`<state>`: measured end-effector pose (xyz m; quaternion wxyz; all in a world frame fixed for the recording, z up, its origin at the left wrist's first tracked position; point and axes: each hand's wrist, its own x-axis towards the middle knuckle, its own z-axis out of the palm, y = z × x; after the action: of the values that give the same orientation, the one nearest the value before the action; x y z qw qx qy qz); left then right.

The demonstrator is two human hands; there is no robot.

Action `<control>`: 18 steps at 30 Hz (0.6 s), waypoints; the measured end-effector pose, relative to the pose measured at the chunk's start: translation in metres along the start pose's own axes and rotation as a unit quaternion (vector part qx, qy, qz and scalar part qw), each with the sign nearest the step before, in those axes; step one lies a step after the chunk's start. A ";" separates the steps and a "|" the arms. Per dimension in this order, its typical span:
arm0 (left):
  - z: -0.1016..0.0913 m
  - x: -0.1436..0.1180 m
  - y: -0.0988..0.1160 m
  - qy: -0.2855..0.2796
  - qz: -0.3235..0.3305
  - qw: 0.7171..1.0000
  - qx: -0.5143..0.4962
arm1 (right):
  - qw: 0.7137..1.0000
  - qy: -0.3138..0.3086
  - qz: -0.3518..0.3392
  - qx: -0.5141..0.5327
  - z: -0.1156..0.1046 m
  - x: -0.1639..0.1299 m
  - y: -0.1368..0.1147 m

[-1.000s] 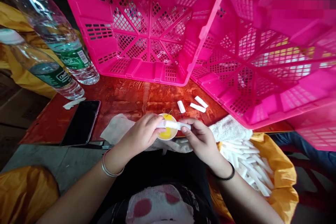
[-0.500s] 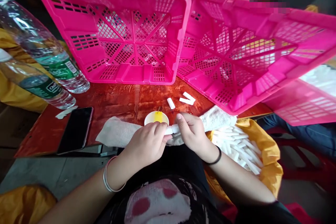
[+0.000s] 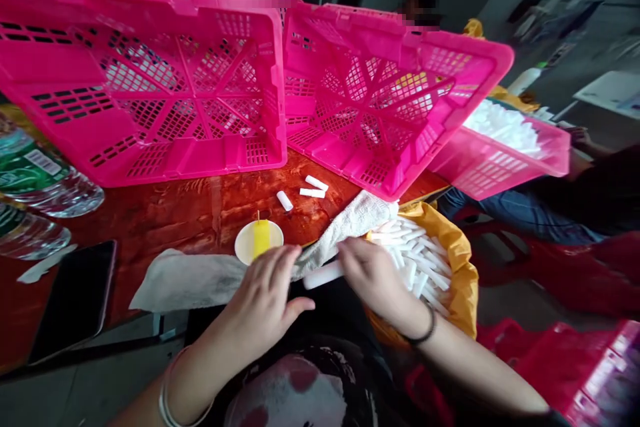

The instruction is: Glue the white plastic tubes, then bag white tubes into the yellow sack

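Note:
My right hand (image 3: 370,277) grips a white cylindrical stick (image 3: 323,275) by its right end, over my lap near the table edge. My left hand (image 3: 263,300) hovers just left of it with fingers spread, holding nothing. Just beyond my left hand a small white dish (image 3: 246,243) with a yellow piece (image 3: 261,239) in it rests on the red table (image 3: 165,213). A yellow bag (image 3: 457,267) full of several white sticks (image 3: 417,257) sits to my right. A white cloth (image 3: 200,277) lies along the table edge.
Two pink lattice crates (image 3: 150,100) (image 3: 380,93) stand tilted at the back of the table. Three loose white sticks (image 3: 305,190) lie before them. Water bottles (image 3: 35,173) and a black phone (image 3: 75,297) are at the left. Another crate of white sticks (image 3: 505,140) and a seated person (image 3: 590,193) are at the right.
My left hand has let go of the white stick and opened. My right hand carried the stick down and right toward the yellow bag. The view has swung to the right.

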<state>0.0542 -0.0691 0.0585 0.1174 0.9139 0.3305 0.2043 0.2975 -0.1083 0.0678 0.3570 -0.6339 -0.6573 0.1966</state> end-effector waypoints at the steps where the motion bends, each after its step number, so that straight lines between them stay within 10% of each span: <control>1: -0.002 -0.004 -0.014 0.007 -0.007 1.000 0.013 | 0.998 0.016 0.017 -0.055 -0.017 -0.007 0.019; 6: -0.001 -0.019 -0.093 -0.018 -0.108 0.994 0.009 | 0.983 0.011 0.011 -0.182 -0.037 -0.014 0.066; 13: 0.024 -0.018 -0.119 -0.023 -0.121 0.987 -0.100 | 0.917 -0.174 -0.182 -0.309 0.063 0.086 -0.065; 18: 0.023 -0.017 -0.119 0.012 -0.133 0.981 -0.138 | 0.867 -0.304 -0.188 -0.348 0.095 0.132 -0.104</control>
<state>-0.0137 0.0076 -0.0091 0.2641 0.8343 0.4193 0.2419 0.1647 0.0265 0.1077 -0.0742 -0.4898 -0.8661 0.0673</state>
